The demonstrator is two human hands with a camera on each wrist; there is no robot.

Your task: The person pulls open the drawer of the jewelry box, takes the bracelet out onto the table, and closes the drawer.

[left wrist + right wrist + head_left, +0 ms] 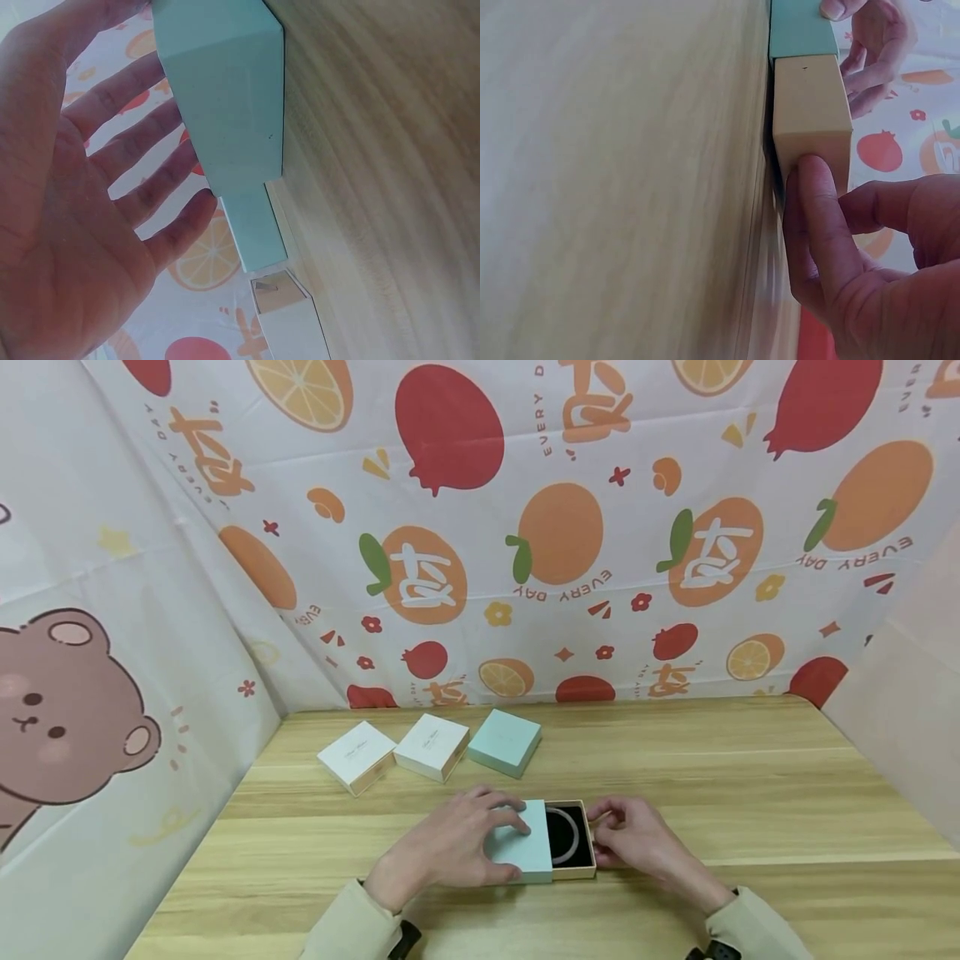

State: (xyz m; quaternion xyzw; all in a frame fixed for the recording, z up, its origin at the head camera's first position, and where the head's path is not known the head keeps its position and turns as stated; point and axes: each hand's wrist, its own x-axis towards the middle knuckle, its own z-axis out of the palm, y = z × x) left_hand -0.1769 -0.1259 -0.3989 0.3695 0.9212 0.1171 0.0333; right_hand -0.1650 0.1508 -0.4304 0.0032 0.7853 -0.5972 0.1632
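Note:
A pale teal box sleeve (536, 853) lies near the front of the table, with a cream-edged tray (574, 873) sticking out of its right side. On the tray's black lining sits a greyish bangle (575, 835), partly covered by the sleeve. My left hand (465, 839) holds the sleeve, thumb along its near edge and spread fingers over the top. In the left wrist view, those fingers (139, 142) reach past the sleeve's upper edge. At the tray's right end is my right hand (641, 842); in the right wrist view its fingertips (815, 176) touch the end wall.
Farther back stand two white boxes (357, 753) (431, 743) and another teal box (506, 739), side by side. The wooden table (697, 760) meets a fruit-print curtain (480, 527) at the back. A bear-print sheet (67, 710) hangs on the left.

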